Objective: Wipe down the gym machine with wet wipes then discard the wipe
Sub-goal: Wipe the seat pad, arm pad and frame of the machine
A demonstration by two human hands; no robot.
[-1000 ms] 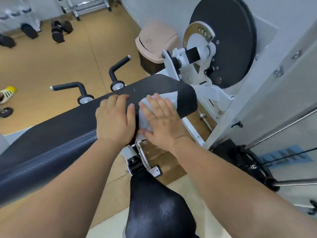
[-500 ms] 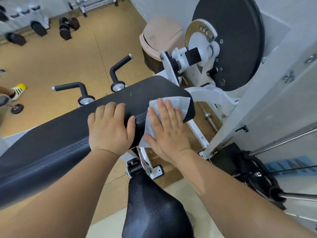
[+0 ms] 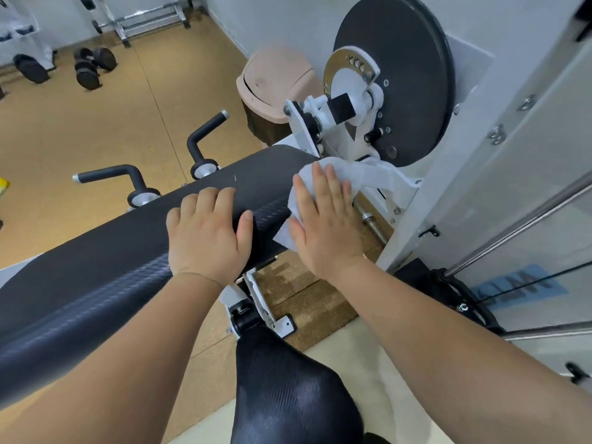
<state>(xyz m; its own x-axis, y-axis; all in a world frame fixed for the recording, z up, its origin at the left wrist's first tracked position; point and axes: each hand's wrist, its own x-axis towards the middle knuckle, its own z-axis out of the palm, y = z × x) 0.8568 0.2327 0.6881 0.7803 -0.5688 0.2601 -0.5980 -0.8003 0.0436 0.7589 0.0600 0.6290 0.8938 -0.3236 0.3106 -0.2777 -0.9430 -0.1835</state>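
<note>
Wet wipe (image 3: 346, 171): one, white and crumpled, lying over the right end of the long black pad (image 3: 96, 267) of the gym machine, just below the big black disc (image 3: 413, 75). The person's right hand (image 3: 323, 225) lies flat on it with straight, close-set fingers, pressing it against the pad's end. It holds nothing in a curl. The left hand (image 3: 208, 232) rests palm-down on the same pad just beside the right, with the thumb stretched out and the fingers bent loosely over the pad's top. Nothing is gripped in it.

Two hands and two bare forearms are in view. There are two black pads, the long one and a smaller seat pad (image 3: 288, 395) below it. Two black angled handles (image 3: 109, 174) stand on the far side of the long pad. One pink swing-lid bin (image 3: 275, 81) stands against the wall behind the machine. Dark dumbbells (image 3: 93, 65) sit on the floor at the far left, too small and bunched to count surely.

Much of the wipe is hidden under the right palm. Its far edge blends with the white frame, so its outline there is hard to trace. The long pad runs off the left edge and the seat pad off the bottom.
</note>
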